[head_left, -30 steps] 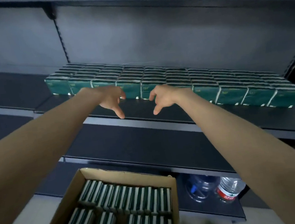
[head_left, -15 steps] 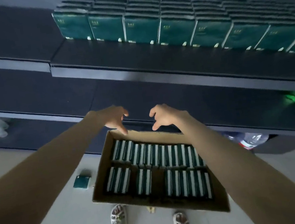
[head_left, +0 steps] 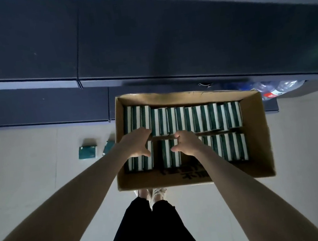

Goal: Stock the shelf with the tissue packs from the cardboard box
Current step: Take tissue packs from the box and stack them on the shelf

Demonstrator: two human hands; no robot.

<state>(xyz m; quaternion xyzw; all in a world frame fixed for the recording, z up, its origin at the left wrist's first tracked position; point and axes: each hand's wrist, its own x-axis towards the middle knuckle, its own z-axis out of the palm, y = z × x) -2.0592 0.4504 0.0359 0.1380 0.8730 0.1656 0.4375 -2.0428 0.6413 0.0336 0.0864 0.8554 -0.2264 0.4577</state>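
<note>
Neither grip has closed on anything. The left hand (head_left: 137, 143) and the right hand (head_left: 188, 143) hang side by side inside the cardboard box (head_left: 255, 132), fingers loosely curved, thumbs turned toward each other, and no pack is lifted. Whether the fingertips touch the packs cannot be told.

The tissue packs stand on edge in two rows. A full back row (head_left: 194, 119) runs along the far wall. The front row is broken into a left group (head_left: 139, 164), a middle pair (head_left: 170, 157) and a right group (head_left: 230, 147). The left hand covers the top of the left group. The right hand sits just right of the middle pair, its thumb over it. The box rests on the floor (head_left: 30, 176) against the foot of the shelf (head_left: 164, 39), whose dark boards cross the top of the view.

The step looks like gathering a batch to carry up. To do it well, each hand should go flat against an outer face of one run of packs and squeeze inward so that the run lifts as a single block. A short run is safer, because soft wrapped packs in the middle can slide out if the pressure eases. Lifting straight up should clear the box wall.

Two loose packs (head_left: 87, 152) lie on the floor just left of the box and also need collecting.
</note>
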